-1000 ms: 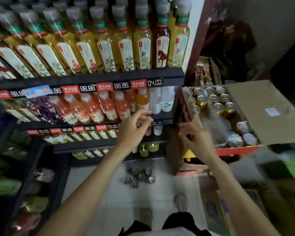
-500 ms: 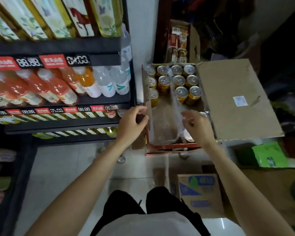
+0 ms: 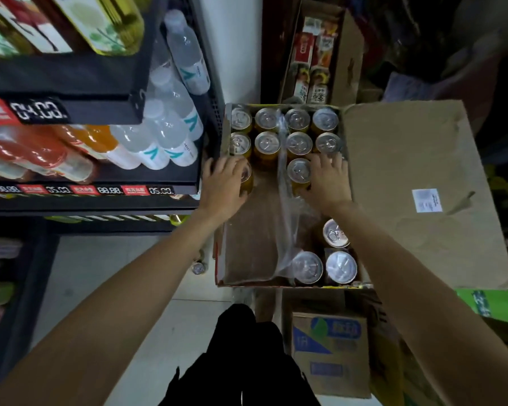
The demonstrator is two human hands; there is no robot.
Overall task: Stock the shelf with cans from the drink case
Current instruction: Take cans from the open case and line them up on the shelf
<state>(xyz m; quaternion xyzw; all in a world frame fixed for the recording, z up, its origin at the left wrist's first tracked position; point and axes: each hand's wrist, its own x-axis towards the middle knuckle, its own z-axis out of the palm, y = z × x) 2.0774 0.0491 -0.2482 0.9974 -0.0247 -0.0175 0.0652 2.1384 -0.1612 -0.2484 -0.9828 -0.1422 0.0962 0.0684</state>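
Observation:
An open cardboard drink case stands right of the black shelf. Several gold cans with silver tops fill its far end, and three more sit at the near right corner under torn clear wrap. My left hand wraps around a gold can at the case's left side. My right hand closes on another gold can in the third row.
The case's big flap lies open to the right. Shelf rows hold water and orange bottles. A loose can stands on the tiled floor. A blue-printed carton and another open box sit nearby.
The view swung from the shelf down onto the case. Both hands moved from the plastic wrap at the near edge forward onto cans in the third row.

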